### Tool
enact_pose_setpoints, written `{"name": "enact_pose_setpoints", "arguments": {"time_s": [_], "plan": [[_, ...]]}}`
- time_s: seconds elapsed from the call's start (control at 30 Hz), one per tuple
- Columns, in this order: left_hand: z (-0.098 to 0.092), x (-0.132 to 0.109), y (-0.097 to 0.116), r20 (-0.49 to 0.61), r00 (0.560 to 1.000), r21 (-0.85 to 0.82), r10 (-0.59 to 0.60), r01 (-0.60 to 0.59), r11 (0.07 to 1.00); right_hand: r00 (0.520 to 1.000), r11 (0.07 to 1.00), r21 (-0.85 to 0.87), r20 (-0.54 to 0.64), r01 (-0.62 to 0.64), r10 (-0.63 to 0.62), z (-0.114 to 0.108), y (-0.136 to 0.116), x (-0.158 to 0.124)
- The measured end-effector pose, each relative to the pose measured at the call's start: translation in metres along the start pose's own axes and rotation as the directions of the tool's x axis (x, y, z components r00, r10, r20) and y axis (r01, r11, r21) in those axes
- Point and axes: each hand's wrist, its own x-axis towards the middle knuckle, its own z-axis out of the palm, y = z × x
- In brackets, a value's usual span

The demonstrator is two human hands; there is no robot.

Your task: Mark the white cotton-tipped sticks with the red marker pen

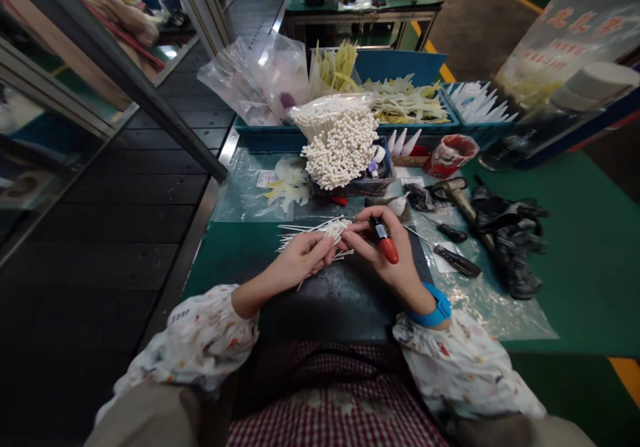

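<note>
Over the front of the green table, my left hand (306,255) is closed around a bundle of thin white sticks with knobbed white tips (339,225). More such sticks (287,239) fan out on the table behind my fingers. My right hand (400,263) has a black marker with a red end (385,241) tucked across its fingers. The thumb and fingertips of that hand touch the knobbed tips, close to my left fingertips. A large bagged bundle of similar white-tipped stems (343,143) lies just beyond both hands.
Blue bins (265,137) with pale leaf-shaped pieces (405,100) line the back. To the right are screwdrivers (457,260), dark gloves (510,233), a red can (451,155) and a clear bottle (540,127). A metal post (125,77) slants down at the table's left.
</note>
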Motion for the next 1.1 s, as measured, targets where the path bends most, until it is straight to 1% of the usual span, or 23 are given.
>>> {"name": "enact_pose_setpoints", "arguments": {"time_s": [0.13, 0.3, 0.4, 0.47, 0.6, 0.73, 0.87, 1.0, 1.1], "plan": [[-0.002, 0.001, 0.001, 0.025, 1.000, 0.041, 0.009, -0.010, 0.999, 0.998, 1.000, 0.017, -0.059, -0.008, 0.009, -0.002, 0.001, 0.001], [-0.003, 0.001, 0.006, 0.028, 1.000, 0.120, -0.002, -0.001, 0.993, 0.999, 0.998, 0.043, -0.014, -0.041, 0.041, -0.003, -0.001, 0.002], [-0.004, 0.000, 0.009, 0.038, 0.999, 0.177, 0.005, -0.011, 0.984, 1.000, 0.999, 0.037, 0.007, -0.026, 0.026, -0.003, -0.003, 0.002], [-0.004, 0.000, 0.010, 0.043, 0.999, 0.197, -0.008, -0.001, 0.980, 1.000, 1.000, 0.011, -0.001, -0.010, 0.010, -0.003, -0.004, 0.001], [-0.004, 0.000, 0.009, 0.062, 0.998, 0.146, -0.031, 0.021, 0.989, 0.999, 1.000, 0.003, -0.026, 0.028, -0.028, -0.001, -0.003, -0.001], [-0.005, 0.001, 0.007, 0.088, 0.996, 0.091, -0.013, 0.005, 0.996, 0.999, 0.999, -0.006, -0.014, 0.036, -0.036, 0.000, -0.001, -0.002], [-0.004, 0.001, 0.005, 0.086, 0.996, 0.086, -0.037, 0.029, 0.996, 1.000, 1.000, 0.005, -0.012, 0.014, -0.014, 0.001, 0.001, -0.002], [-0.004, 0.001, 0.004, 0.084, 0.994, 0.113, -0.065, 0.055, 0.992, 1.000, 1.000, 0.005, -0.016, 0.022, -0.021, 0.002, 0.001, -0.002], [-0.004, 0.002, 0.003, 0.092, 0.994, 0.078, -0.059, 0.052, 0.996, 0.999, 1.000, -0.013, -0.029, 0.028, -0.028, 0.003, 0.000, -0.001]]}}
